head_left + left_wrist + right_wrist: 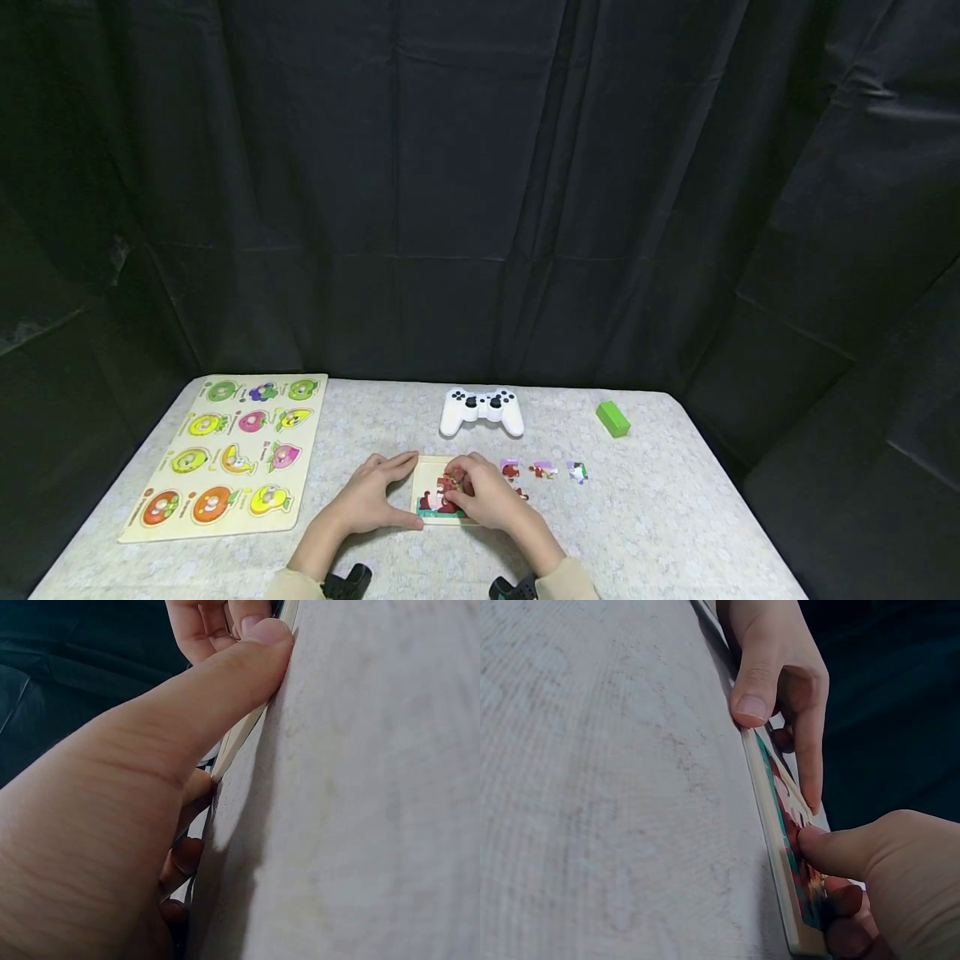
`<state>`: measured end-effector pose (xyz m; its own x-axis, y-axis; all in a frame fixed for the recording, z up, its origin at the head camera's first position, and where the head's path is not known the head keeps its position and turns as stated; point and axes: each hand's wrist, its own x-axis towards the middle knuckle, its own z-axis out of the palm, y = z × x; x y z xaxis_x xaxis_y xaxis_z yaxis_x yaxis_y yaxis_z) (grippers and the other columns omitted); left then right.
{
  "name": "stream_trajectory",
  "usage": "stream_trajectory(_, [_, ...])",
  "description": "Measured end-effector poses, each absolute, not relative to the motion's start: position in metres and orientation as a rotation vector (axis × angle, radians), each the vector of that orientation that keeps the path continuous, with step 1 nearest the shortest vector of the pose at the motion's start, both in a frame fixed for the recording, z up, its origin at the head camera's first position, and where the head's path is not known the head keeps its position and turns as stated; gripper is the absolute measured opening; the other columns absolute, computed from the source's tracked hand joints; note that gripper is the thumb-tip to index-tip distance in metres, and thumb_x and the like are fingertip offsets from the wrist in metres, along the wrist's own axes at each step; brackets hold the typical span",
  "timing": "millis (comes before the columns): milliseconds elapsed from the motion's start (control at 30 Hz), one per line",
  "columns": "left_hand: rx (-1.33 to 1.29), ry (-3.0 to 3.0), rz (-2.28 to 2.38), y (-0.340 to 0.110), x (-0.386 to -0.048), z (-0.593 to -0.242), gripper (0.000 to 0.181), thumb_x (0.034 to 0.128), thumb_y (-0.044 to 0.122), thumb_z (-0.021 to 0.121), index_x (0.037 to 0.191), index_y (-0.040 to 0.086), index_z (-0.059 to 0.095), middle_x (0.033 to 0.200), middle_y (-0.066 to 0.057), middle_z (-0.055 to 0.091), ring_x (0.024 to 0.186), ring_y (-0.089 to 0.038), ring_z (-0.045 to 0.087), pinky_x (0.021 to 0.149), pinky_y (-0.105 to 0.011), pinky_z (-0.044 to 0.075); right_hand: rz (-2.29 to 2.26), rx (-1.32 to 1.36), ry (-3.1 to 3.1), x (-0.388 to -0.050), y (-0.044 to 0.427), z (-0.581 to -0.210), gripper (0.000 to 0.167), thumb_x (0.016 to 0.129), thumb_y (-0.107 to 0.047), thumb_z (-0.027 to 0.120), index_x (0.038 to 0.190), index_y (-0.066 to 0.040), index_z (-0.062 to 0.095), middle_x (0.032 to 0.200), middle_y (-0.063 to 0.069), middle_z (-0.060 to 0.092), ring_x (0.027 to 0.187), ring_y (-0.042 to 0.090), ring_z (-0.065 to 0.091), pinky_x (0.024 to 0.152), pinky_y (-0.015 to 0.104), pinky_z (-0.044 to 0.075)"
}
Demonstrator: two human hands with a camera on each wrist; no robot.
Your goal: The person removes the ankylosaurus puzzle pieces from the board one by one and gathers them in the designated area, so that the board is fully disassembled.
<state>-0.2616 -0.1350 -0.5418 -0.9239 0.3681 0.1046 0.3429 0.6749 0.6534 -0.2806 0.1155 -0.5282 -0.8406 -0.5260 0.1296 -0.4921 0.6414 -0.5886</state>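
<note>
A small wooden jigsaw tray (424, 475) lies on the table, partly filled with red, white and green pieces. At its left edge my left hand (367, 493) steadies it, the thumb at the near corner and the index finger at the far corner, both fairly straight. Over the picture, my right hand (487, 493) has its thumb and bent fingers together on a reddish puzzle piece (455, 475), mostly hidden under them. In the right wrist view the right thumb (832, 847) presses down on the picture inside the tray (769, 814). Loose pieces (543, 470) lie right of that hand.
A white game controller (482, 408) sits behind the tray. On the left lies a large fruit puzzle board (247, 500). A green block (613, 419) stands at the back right. Black cloth (480, 192) hangs behind the patterned tabletop (660, 517).
</note>
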Motion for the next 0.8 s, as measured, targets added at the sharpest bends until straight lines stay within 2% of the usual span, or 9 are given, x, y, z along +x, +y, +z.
stream_trajectory(267, [0.601, 2.827, 1.11, -0.1351, -0.2655, -0.5423, 0.109, 0.0654, 0.057, 0.097, 0.155, 0.011, 0.057, 0.161, -0.003, 0.053, 0.103, -0.013, 0.046, 0.099, -0.047, 0.047, -0.909, -0.881, 2.8, -0.2816, 0.1149, -0.5241, 0.024, 0.096, -0.012, 0.077, 0.117, -0.009, 0.067, 0.096, 0.0, 0.059, 0.081, 0.006, 0.05, 0.074, 0.027, 0.046])
stream_trajectory(533, [0.596, 2.832, 1.1, -0.1337, -0.2643, -0.5403, 0.109, 0.0653, 0.057, 0.098, 0.155, 0.01, 0.056, 0.16, -0.005, 0.054, 0.101, -0.013, 0.046, 0.098, -0.047, 0.048, -0.853, -0.876, 2.809, -0.2818, 0.1141, -0.5217, 0.023, 0.096, -0.013, 0.077, 0.116, -0.01, 0.065, 0.099, 0.0, 0.06, 0.09, 0.014, 0.058, 0.082, 0.036, 0.052])
stream_trajectory(800, [0.587, 2.817, 1.117, -0.1348, -0.2641, -0.5425, 0.109, 0.0652, 0.057, 0.097, 0.155, 0.011, 0.056, 0.161, -0.005, 0.053, 0.103, -0.013, 0.046, 0.099, -0.047, 0.047, -0.869, -0.901, 2.782, -0.2806, 0.1139, -0.5249, 0.023, 0.098, -0.01, 0.075, 0.117, -0.009, 0.064, 0.099, 0.0, 0.059, 0.089, 0.011, 0.056, 0.081, 0.034, 0.052])
